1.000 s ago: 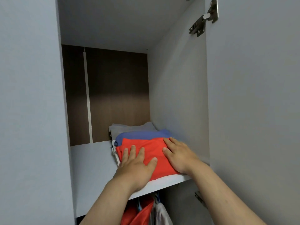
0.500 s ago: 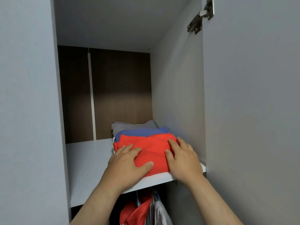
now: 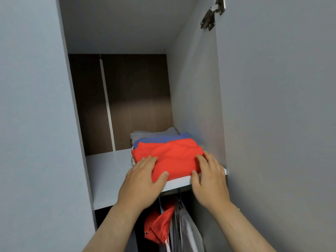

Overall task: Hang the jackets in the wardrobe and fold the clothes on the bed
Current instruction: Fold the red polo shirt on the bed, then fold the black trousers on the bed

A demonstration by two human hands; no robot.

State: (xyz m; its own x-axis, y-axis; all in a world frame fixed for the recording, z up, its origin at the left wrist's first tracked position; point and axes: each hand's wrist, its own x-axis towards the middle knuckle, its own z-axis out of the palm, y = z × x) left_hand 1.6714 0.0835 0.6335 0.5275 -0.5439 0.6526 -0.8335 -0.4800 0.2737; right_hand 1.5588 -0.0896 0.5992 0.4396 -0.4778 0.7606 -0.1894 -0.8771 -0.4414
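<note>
You see an orange-red shirt atop a blue one, a pale grey one, on a white shelf, brown wood-grain back panel.

The scene is taken in by a single wide-angle camera worn on the head, held close before the open wardrobe and faced forward into its upper compartment, so that the shelf is seen from slightly above. Both forearms are caught rising from the bottom edge (the left hand and right hand lie near the lens, low in the frame). The door and the grey panel are crowded against the right and left edges.
</note>
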